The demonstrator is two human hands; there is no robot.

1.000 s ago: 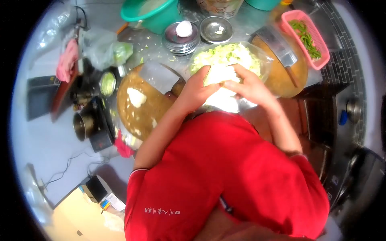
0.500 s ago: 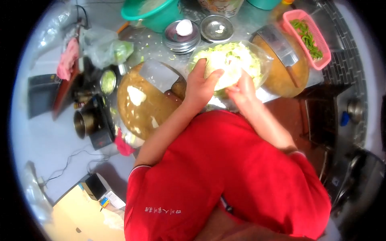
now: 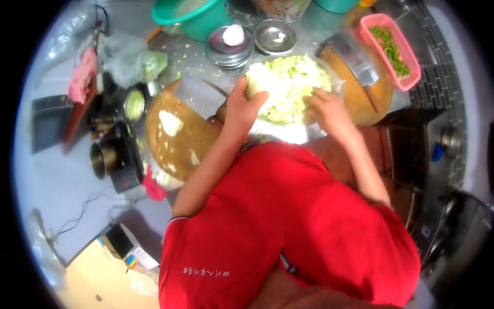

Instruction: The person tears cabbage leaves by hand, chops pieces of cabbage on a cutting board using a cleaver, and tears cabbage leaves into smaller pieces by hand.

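Note:
Pale green torn cabbage (image 3: 296,85) fills a container lined with clear plastic (image 3: 337,82) in front of me. My left hand (image 3: 243,109) grips a whitish piece of cabbage (image 3: 260,85) at the left side of the heap; glare blurs its outline. My right hand (image 3: 330,112) rests at the heap's right edge, its fingers apart and touching the leaves. Left of the heap, a cleaver (image 3: 198,95) lies on a round wooden board (image 3: 159,144) with a white chunk (image 3: 170,123) on it.
A second cleaver (image 3: 355,59) lies on another round board (image 3: 381,98) at the right. Beyond it is a pink basket (image 3: 415,67) of green peppers (image 3: 393,54). Stacked metal plates (image 3: 229,59), a metal bowl (image 3: 276,37) and a green basin (image 3: 198,23) stand at the back.
My hands have moved apart. The pale cabbage piece has shifted left with my left hand, while my right hand has let go of it and opened over the heap's right side.

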